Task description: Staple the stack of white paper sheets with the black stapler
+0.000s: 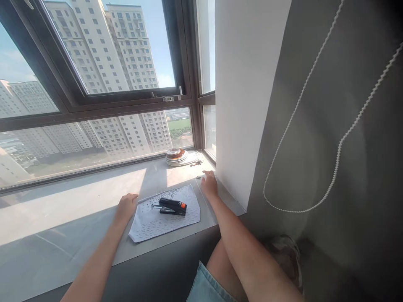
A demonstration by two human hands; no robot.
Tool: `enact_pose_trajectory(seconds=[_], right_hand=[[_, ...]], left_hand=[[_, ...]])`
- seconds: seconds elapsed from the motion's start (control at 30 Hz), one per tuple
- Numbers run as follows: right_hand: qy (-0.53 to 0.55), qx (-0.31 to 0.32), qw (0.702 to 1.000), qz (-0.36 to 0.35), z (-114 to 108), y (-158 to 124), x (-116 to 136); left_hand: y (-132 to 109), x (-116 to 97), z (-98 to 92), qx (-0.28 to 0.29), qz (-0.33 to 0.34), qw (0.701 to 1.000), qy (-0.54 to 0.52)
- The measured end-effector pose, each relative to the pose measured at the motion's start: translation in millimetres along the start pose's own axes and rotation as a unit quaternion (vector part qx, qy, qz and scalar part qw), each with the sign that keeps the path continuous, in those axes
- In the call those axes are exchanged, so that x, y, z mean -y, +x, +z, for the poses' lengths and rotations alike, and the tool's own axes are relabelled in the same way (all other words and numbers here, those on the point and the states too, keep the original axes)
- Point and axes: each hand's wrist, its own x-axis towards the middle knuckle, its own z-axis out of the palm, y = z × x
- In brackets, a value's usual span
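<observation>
Sill (47, 260), near front edge | stapler (172, 204) lies on printed sheets (154, 227), seemingly opened, unheld | left hand (126, 206) by sheets' left edge, right hand (209, 183) toward sill's far right corner; cannot tell whether either pinches anything | judged done: sheets laid out, stapler opened; remainder: unclear

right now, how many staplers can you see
1: a black stapler lies on the printed paper, between the left hand and the right hand. No other shows.
</observation>
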Motion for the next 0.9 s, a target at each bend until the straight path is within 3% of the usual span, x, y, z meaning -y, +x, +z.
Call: enact_pose_trajectory(seconds=[0.17,0.33,0.47,0.53,0.7,0.9], right_hand=[[0.02,0.035,0.999,-0.03,-23.2,-26.9,28.6],[0.077,0.089,0.984,-0.134,-43.6,-54.2,67.6],[0.126,0.092,0.974,-0.167,-52.0,-75.3,88.9],[0.139,0.109,0.964,-0.197,-51.7,-84.3,95.8],[0.055,0.211,0.936,-0.277,-35.7,-99.2,102.2],[0.045,0.256,0.925,-0.277,-19.7,-95.0,96.8]], left_hand=[[-12.3,-5.5,-4.5,-0.007,-0.014,1.0,0.01],[-25.5,-9.6,-7.7,-0.007,-0.006,1.0,0.019],[-30.0,-11.2,-8.5,-0.039,0.006,0.998,0.038],[-29.1,-10.0,-7.4,-0.056,0.004,0.997,0.049],[-26.1,-6.2,-6.3,-0.013,-0.015,0.999,0.039],[-29.5,-11.7,-12.3,-0.01,-0.083,0.995,0.051]])
